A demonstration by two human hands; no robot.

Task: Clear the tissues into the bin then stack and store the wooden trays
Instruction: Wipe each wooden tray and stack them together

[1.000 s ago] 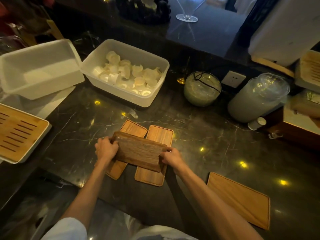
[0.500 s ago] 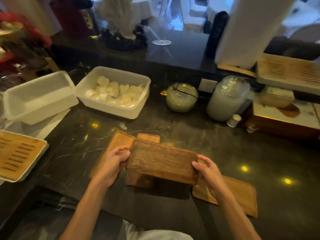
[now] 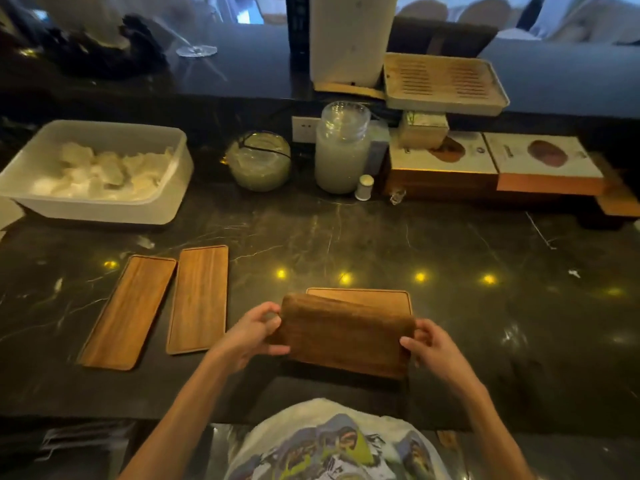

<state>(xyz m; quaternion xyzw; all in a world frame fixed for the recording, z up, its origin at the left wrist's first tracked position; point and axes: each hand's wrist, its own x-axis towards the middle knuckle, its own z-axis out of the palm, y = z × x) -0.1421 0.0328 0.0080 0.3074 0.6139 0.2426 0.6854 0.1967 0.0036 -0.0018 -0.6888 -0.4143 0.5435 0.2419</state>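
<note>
I hold a dark wooden tray (image 3: pixel 343 336) by its two short ends, tilted, above the dark marble counter (image 3: pixel 485 341). My left hand (image 3: pixel 254 336) grips its left end and my right hand (image 3: pixel 429 346) grips its right end. Directly under and behind it lies a lighter wooden tray (image 3: pixel 367 297), partly hidden. Two long narrow wooden trays (image 3: pixel 130 310) (image 3: pixel 199 297) lie side by side to the left. A white tub (image 3: pixel 166 209) at the back left holds several crumpled tissues (image 3: pixel 104 173).
A round glass bowl (image 3: pixel 258 161), a tall glass jar (image 3: pixel 341 147) and a small white bottle (image 3: pixel 364 187) stand along the back. Boxes (image 3: pixel 495 168) and a slatted tray (image 3: pixel 443 83) sit at the back right. A small tissue scrap (image 3: pixel 145 241) lies near the tub.
My view and both hands shifted right with the dark tray. It left the two narrow trays uncovered and now hangs over the wider light tray.
</note>
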